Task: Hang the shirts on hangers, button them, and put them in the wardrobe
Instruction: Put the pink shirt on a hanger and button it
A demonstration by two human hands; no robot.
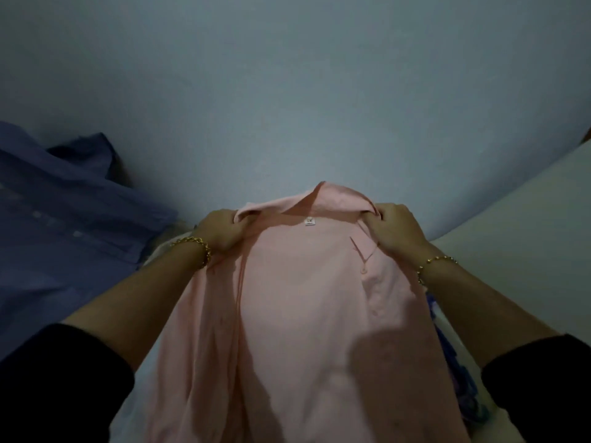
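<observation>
Evidently the pink shirt (303, 298) is held up by its two shoulders so that it drops straight and its shape can be read. The left hand (222, 230) bunches the fabric at one end of the shirt's collar (319, 199), with its fingers curled tightly round the cloth. The right hand (395, 228) grips the other end in the same closed way. The collar is stretched between them at the top of the shirt, and the body hangs down toward the person.

A small white label (309, 221) shows just under the collar. That suggests the inside of the back is facing the person and the front is open, not yet buttoned. No hanger is in view, so this looks like the sorting-out step before one goes in. The wide two-handed hold keeps the neck open for that.

A gold bracelet (195, 246) sits on the left wrist beside the shirt's edge. To the left of the pink shirt is a blue shirt (64, 219), and behind it is a plain wall (287, 91). To its right lies a white surface (527, 235), and a patterned cloth (454, 362) peeks out beside its right side.
</observation>
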